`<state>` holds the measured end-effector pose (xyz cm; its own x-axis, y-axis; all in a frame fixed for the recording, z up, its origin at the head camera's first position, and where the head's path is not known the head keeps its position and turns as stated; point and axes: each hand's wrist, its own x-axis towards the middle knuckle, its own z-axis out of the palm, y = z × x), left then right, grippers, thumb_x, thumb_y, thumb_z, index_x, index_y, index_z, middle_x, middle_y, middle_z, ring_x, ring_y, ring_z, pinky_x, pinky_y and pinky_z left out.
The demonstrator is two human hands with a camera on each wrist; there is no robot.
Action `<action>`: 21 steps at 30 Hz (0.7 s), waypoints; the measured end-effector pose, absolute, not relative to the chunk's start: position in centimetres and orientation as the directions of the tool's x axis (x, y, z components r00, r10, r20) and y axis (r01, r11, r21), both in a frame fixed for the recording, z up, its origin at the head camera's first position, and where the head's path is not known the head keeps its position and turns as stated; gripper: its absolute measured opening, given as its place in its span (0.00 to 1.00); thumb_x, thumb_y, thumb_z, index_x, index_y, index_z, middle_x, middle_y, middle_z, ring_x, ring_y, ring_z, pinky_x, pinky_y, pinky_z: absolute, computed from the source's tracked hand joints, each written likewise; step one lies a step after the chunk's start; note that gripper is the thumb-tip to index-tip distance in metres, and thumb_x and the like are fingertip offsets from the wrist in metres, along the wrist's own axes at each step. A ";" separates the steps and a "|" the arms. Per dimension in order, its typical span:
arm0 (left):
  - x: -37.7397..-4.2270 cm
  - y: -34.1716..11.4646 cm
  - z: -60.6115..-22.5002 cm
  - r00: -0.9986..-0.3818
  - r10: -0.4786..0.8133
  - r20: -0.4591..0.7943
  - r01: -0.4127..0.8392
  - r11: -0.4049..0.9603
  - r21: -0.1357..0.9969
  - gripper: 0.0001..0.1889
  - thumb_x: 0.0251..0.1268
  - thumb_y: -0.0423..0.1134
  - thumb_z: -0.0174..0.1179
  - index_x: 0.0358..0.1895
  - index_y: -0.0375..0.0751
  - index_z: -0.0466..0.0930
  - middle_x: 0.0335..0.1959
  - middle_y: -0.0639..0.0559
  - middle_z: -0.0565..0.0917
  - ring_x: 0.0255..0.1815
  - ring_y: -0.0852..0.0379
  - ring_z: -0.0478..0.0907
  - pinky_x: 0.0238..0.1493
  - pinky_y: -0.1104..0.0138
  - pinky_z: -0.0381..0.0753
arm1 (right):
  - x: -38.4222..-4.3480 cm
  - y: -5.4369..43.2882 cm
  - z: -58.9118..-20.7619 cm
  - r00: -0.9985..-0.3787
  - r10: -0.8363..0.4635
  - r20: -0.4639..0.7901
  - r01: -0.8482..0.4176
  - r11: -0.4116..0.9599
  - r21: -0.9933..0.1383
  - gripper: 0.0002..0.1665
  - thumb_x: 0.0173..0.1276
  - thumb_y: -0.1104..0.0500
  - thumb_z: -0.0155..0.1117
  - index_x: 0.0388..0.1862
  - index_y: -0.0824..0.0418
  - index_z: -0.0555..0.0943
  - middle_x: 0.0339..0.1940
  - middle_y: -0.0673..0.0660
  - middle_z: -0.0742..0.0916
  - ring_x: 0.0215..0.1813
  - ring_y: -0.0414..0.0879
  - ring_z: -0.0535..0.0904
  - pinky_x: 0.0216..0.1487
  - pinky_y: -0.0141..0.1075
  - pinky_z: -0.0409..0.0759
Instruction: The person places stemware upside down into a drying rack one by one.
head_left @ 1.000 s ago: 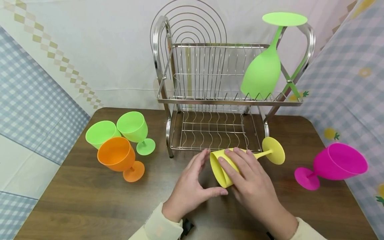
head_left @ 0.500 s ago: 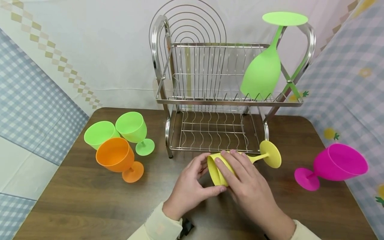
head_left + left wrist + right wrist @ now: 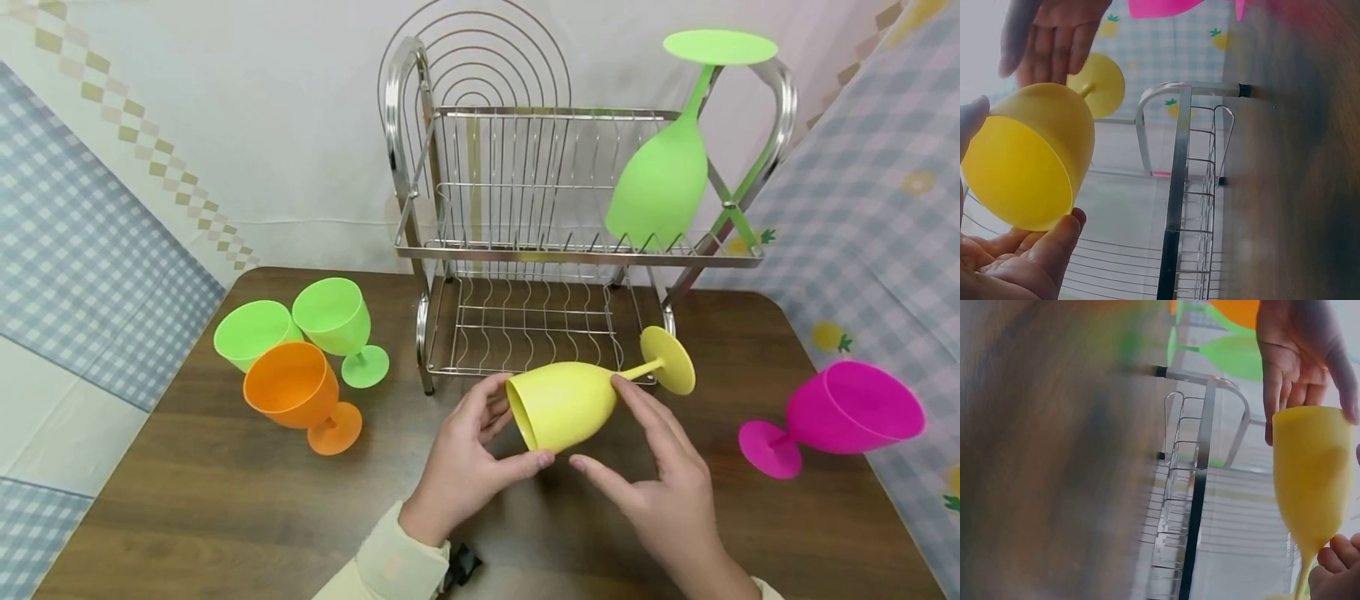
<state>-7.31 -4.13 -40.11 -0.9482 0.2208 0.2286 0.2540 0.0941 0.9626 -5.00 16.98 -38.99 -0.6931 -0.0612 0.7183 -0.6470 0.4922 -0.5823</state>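
A yellow plastic goblet [image 3: 566,404] lies tilted sideways above the table, its mouth toward the left and its foot toward the upper right. My left hand [image 3: 463,467] holds it near the rim, thumb below and fingers on the far side; the left wrist view shows the goblet's hollow inside [image 3: 1016,172]. My right hand [image 3: 671,492] is spread, its index fingertip right at the narrow end of the bowl and its thumb apart from it. In the right wrist view, the right hand's curved fingertips [image 3: 1341,553] are beside the stem.
A two-tier metal dish rack [image 3: 577,257] stands behind the hands, with a green goblet [image 3: 663,179] upside down on its upper tier. Two green goblets [image 3: 333,317] and an orange goblet [image 3: 292,387] are at left. A magenta goblet [image 3: 855,408] is at right.
My right hand has come off the bowl and spread its fingers, moving toward the stem end. The goblet has shifted slightly left, with my left hand holding its rim.
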 end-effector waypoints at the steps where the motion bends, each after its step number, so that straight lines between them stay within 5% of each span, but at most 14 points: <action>1: -7.3 -4.1 -40.1 -0.949 0.221 0.223 0.248 0.093 0.964 0.44 0.47 0.35 0.81 0.69 0.38 0.67 0.65 0.47 0.73 0.63 0.55 0.77 0.63 0.66 0.77 | -4.7 17.1 -39.2 -0.735 -0.020 0.678 -0.613 0.448 -0.651 0.41 0.58 0.54 0.79 0.65 0.73 0.75 0.62 0.69 0.81 0.69 0.45 0.74 0.71 0.32 0.69; 5: -7.4 -4.2 -40.1 -0.954 0.212 0.212 0.235 0.092 0.968 0.44 0.46 0.35 0.81 0.69 0.38 0.67 0.65 0.48 0.73 0.64 0.55 0.77 0.64 0.66 0.76 | -4.0 17.3 -39.8 -0.879 0.103 0.465 -0.434 0.231 -0.871 0.48 0.44 0.82 0.77 0.67 0.72 0.73 0.64 0.63 0.81 0.69 0.45 0.75 0.70 0.33 0.69; 9: -7.3 -4.2 -40.1 -0.956 0.206 0.209 0.233 0.099 0.967 0.44 0.45 0.36 0.81 0.68 0.40 0.68 0.65 0.48 0.74 0.63 0.55 0.78 0.64 0.66 0.76 | -4.1 17.1 -40.8 -0.970 0.101 0.221 -0.236 -0.178 -0.955 0.35 0.62 0.83 0.61 0.69 0.74 0.69 0.64 0.57 0.82 0.68 0.45 0.76 0.69 0.36 0.71; 14: -7.2 -4.1 -40.3 -0.955 0.209 0.210 0.233 0.094 0.968 0.44 0.45 0.36 0.82 0.68 0.40 0.68 0.65 0.48 0.74 0.63 0.55 0.78 0.63 0.66 0.77 | -5.0 16.5 -41.9 -0.970 -0.188 0.156 0.028 -0.721 -0.692 0.23 0.84 0.63 0.36 0.70 0.63 0.70 0.70 0.56 0.77 0.71 0.45 0.70 0.74 0.37 0.66; 18: -7.0 -4.0 -40.3 -0.954 0.218 0.206 0.231 0.096 0.968 0.44 0.45 0.37 0.82 0.68 0.41 0.68 0.66 0.48 0.74 0.64 0.56 0.77 0.64 0.66 0.77 | -5.6 15.8 -41.8 -0.952 -0.279 0.128 0.179 -0.844 -0.505 0.22 0.85 0.55 0.34 0.63 0.57 0.75 0.65 0.52 0.78 0.66 0.44 0.72 0.73 0.36 0.67; 21: -7.0 -3.9 -40.3 -0.953 0.219 0.209 0.234 0.092 0.968 0.44 0.46 0.37 0.81 0.69 0.41 0.67 0.66 0.48 0.73 0.64 0.56 0.77 0.64 0.66 0.76 | -5.6 15.3 -41.6 -0.965 -0.259 0.049 0.206 -0.857 -0.472 0.18 0.84 0.56 0.38 0.62 0.55 0.74 0.61 0.50 0.80 0.63 0.42 0.73 0.71 0.34 0.69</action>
